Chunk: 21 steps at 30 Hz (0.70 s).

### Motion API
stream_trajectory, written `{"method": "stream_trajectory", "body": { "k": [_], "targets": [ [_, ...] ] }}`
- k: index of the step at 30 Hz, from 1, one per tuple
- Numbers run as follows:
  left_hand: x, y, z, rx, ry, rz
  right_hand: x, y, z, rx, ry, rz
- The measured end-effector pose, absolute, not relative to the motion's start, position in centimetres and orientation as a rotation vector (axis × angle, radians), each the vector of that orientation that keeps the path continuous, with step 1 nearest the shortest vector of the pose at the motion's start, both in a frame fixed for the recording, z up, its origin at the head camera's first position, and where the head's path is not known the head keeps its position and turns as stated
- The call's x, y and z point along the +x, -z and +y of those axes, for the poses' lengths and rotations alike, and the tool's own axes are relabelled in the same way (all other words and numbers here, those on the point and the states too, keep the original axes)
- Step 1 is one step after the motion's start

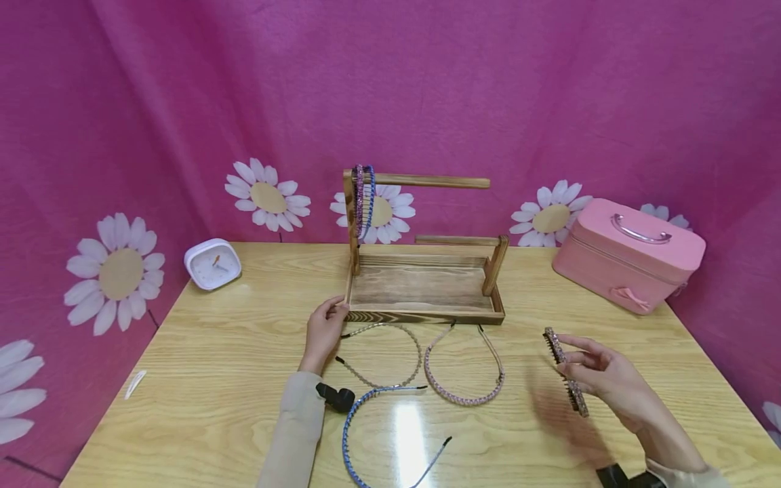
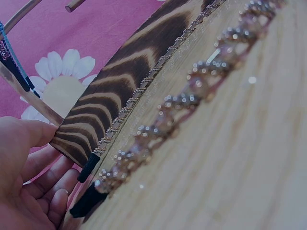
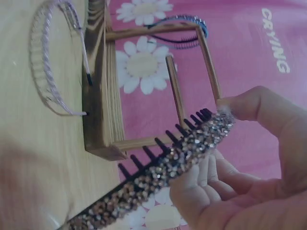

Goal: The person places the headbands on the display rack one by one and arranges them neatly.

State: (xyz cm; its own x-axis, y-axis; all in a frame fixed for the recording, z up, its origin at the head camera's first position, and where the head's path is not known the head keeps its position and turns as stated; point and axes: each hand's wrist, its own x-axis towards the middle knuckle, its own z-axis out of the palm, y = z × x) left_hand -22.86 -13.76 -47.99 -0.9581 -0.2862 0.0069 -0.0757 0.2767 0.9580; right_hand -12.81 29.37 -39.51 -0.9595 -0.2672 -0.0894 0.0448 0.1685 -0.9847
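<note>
In my right hand point(image 1: 613, 383), between thumb and fingers, is a rhinestone-covered headband point(image 3: 177, 163) with black comb teeth along its inner side. It is raised at the right, over the table. My left hand point(image 1: 323, 332) grips the front left corner of a wooden rack point(image 1: 427, 317), with the thumb on its striped front board. A purple sparkling headband point(image 1: 359, 203) and a blue headband point(image 1: 371, 203) hang at the left end of the rack's upper bar point(image 1: 433, 181). The lower bar point(image 1: 454, 240) at the right bears nothing.
Before the rack lie a beaded headband point(image 1: 419, 349), a pink headband point(image 1: 464, 401) and another blue headband point(image 1: 346, 434). A white clock point(image 1: 213, 264) stands back left, a pink case point(image 1: 628, 257) back right. A white hair clip point(image 1: 135, 384) lies near the left edge.
</note>
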Motion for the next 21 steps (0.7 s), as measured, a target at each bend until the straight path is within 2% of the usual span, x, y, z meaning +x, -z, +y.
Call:
{"method": "stream_trajectory", "body": {
  "k": [13,21],
  "targets": [
    [-22.8,47.8,-13.7,0.350,1.752,-2.360,-19.5,37.5,29.8,-0.111,2.081,2.050],
    [-22.7,47.9,-13.7,0.352,1.762,-2.346,-23.8,34.2,28.6,-0.095,2.286,1.889]
  ]
}}
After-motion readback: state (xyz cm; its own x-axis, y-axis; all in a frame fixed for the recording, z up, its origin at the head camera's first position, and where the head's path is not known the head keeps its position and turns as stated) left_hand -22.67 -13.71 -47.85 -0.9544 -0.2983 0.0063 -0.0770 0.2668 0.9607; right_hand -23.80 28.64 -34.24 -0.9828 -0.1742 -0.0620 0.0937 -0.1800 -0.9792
